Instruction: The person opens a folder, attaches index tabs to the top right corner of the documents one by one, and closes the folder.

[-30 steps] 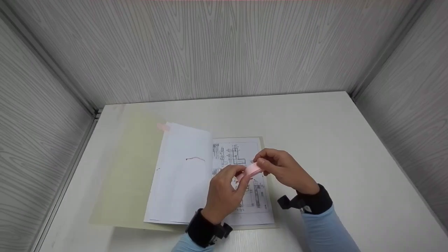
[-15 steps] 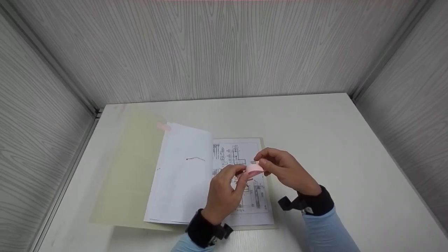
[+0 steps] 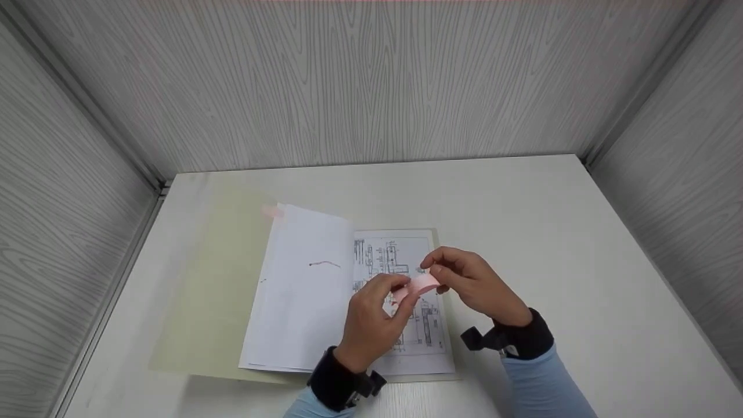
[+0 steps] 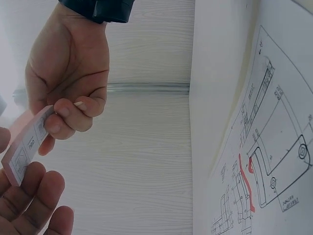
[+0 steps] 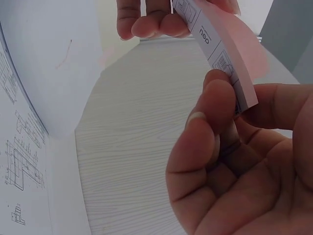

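Observation:
A narrow pad of pink sticky notes [image 3: 423,283] is held bowed between both hands, above a printed page of technical drawings [image 3: 400,249]. My left hand [image 3: 371,328] pinches its left end between thumb and fingers. At the other end, my right hand [image 3: 482,287] pinches it with thumb and forefinger. The pad's white underside [image 4: 30,147] carries small print in the left wrist view. In the right wrist view, a pink sheet [image 5: 249,41] stands away from the printed strip. Red marks [image 4: 248,188] show on the drawing.
The page belongs to an open booklet with a pale green cover [image 3: 203,302] spread to the left. Its turned white sheets [image 3: 296,307] stand partly raised. A pink sticky tab [image 3: 271,211] juts from their upper corner. Grey wood-grain panels [image 3: 371,81] enclose the white table [image 3: 522,203].
The pad flexes between my fingers: its bend and tilt vary slightly from frame to frame. Both hands stay almost in place, and the booklet lies unchanged.

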Available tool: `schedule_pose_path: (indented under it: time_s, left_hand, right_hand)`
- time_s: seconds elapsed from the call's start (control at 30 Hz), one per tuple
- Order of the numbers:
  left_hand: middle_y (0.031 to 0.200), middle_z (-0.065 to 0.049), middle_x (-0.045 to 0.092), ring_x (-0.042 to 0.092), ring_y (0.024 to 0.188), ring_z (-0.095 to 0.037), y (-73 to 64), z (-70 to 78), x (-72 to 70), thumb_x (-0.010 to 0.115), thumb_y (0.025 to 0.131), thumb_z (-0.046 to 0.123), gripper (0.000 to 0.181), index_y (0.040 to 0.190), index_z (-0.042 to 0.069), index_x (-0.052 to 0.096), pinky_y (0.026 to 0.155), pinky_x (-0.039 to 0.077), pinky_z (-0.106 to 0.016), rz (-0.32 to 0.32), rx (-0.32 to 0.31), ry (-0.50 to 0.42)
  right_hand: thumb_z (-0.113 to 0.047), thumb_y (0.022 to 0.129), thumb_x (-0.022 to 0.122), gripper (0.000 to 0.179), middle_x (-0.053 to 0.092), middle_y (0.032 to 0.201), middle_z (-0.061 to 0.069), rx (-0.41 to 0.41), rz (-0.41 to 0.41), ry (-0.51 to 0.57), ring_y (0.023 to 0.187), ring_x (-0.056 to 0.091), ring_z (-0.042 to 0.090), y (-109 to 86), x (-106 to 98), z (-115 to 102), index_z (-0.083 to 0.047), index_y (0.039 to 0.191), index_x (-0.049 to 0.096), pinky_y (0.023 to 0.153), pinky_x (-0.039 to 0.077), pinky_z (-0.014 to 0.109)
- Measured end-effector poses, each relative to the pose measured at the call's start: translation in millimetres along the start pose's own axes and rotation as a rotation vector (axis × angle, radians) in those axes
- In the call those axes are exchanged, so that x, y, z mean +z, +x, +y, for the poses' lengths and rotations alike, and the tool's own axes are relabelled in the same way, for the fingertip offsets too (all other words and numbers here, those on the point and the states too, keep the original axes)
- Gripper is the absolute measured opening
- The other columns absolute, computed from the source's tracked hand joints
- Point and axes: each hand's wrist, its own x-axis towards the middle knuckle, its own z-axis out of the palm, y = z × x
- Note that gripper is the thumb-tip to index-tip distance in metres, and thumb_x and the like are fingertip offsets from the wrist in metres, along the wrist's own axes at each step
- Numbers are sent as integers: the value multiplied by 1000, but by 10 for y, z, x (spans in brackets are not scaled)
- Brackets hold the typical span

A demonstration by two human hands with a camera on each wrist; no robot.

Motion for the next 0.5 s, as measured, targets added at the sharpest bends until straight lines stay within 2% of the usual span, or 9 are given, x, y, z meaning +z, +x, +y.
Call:
schedule_pose_path:
  time_s: [0.13,0.23,0.3,0.5]
  left_hand:
    - [95,3,67,60,85,-6,-2,0,1,73,86,27,25,105,11,66,73,53,-24,-10,-5,14]
    - [96,4,67,62,87,-6,-9,-5,5,75,84,25,26,104,11,66,74,52,-24,-16,-16,18]
    - [94,4,68,62,86,-6,-11,-4,6,76,84,23,25,103,11,67,75,52,-23,-17,-23,17]
    - [93,5,67,62,85,-5,-1,6,4,78,81,18,24,102,12,67,73,52,-24,-18,-24,2]
  right_hand:
    - [0,99,47,16,61,90,10,-40,-4,11,73,57,23,-8,23,-148,1,106,61,66,52,31]
    - [1,99,47,15,61,89,9,-70,-10,8,73,57,23,-10,31,-164,1,106,61,66,52,30]
    - [1,99,47,16,61,89,9,-84,-14,5,73,57,23,-6,31,-117,1,106,61,66,52,29]
    - [-2,99,49,15,62,90,9,-59,-11,-1,72,58,24,13,11,80,-4,106,62,65,52,28]
